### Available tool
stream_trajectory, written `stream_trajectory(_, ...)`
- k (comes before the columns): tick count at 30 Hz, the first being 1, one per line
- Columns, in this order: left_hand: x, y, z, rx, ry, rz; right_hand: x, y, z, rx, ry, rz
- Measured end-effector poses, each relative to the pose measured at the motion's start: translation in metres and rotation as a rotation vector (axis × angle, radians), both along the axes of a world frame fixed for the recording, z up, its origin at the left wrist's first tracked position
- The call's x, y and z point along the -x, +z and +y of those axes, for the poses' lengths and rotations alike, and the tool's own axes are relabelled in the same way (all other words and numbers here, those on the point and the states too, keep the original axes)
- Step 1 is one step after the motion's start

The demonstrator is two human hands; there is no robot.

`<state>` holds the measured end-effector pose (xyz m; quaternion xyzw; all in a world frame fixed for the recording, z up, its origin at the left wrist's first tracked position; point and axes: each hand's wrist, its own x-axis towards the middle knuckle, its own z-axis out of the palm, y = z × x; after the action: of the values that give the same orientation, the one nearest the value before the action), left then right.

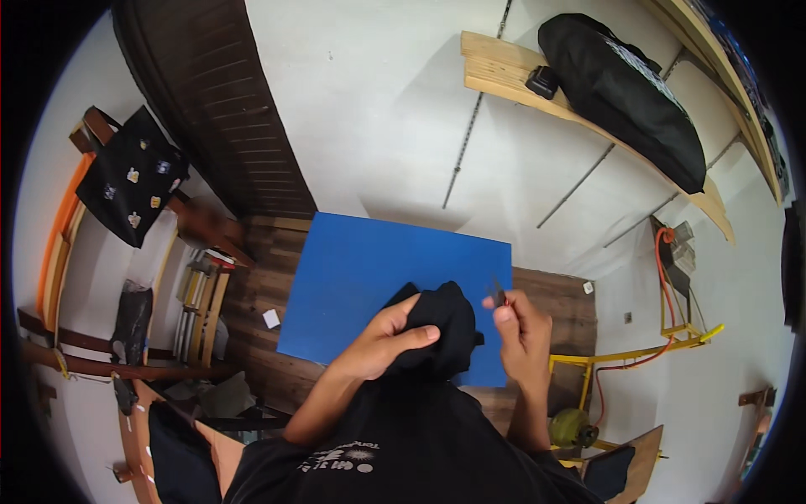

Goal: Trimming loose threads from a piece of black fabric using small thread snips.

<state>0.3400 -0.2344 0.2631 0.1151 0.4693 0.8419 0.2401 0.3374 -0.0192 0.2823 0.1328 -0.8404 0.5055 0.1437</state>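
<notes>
My left hand (379, 343) is closed on a bunched piece of black cloth (449, 315), its thumb lying across the top and its fingers partly hidden behind the fabric. The cloth is held up over the near part of a blue tabletop (353, 265). To the right of the cloth and apart from it, my right hand (524, 336) is closed round a small dark tool with a pointed metal tip (498, 294), which looks like a pair of thread snips. Its blades are blurred, and the palm hides the rest.
A wooden shelf (504, 74) on the far wall carries a large black bag (625, 101). At the left hang a printed black tote bag (134, 181) and wooden racks. A yellow metal frame (621, 354) with an orange hose stands at the right.
</notes>
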Motion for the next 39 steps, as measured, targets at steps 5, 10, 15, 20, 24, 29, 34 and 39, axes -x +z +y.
stream_trajectory(5,-0.005,0.005,0.0,0.042,-0.014,0.029,0.0,0.008,-0.02,-0.246,0.1,0.065)
stream_trajectory(10,-0.005,0.004,-0.003,-0.059,-0.01,-0.023,0.005,0.005,-0.022,-0.297,0.099,0.151)
stream_trajectory(15,-0.005,0.002,-0.005,-0.153,-0.019,-0.071,0.008,0.007,-0.029,-0.273,0.075,0.176)
stream_trajectory(20,0.0,-0.003,-0.006,-0.215,-0.023,-0.151,0.001,-0.001,-0.041,-0.174,0.066,0.136)
stream_trajectory(24,0.008,0.007,-0.01,-0.21,-0.092,-0.078,-0.005,0.0,-0.05,-0.13,0.062,0.11)
stream_trajectory(29,0.012,0.018,-0.016,-0.188,-0.163,-0.086,-0.016,0.007,-0.059,-0.064,0.047,0.075)
stream_trajectory(34,0.016,0.014,-0.026,-0.14,-0.173,0.036,-0.031,0.006,-0.069,-0.192,0.071,0.041)
stream_trajectory(39,0.007,0.0,-0.039,-0.019,-0.182,0.07,-0.04,-0.007,-0.092,0.134,-0.161,-0.104)
